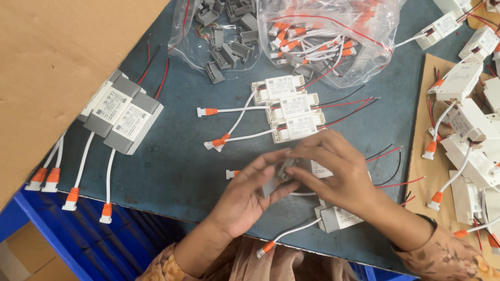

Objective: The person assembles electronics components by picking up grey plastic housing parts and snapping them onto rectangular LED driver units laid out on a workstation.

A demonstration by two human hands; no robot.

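My left hand (249,190) and my right hand (333,165) meet over the blue-grey table (177,166), both gripping one small white driver box with a grey end cap (281,171). The fingers cover most of it. Its white lead with an orange plug (232,174) pokes out to the left. Just beyond the hands lie three white driver boxes (290,109) side by side, with white leads and red and black wires. Another driver box (336,217) lies under my right wrist.
Three finished grey-capped drivers (122,112) lie at the left, leads hanging over the table edge. Clear bags hold grey caps (224,41) and orange-plug leads (323,41) at the back. A pile of white drivers (469,130) fills the right side on cardboard. Blue crate (78,234) below.
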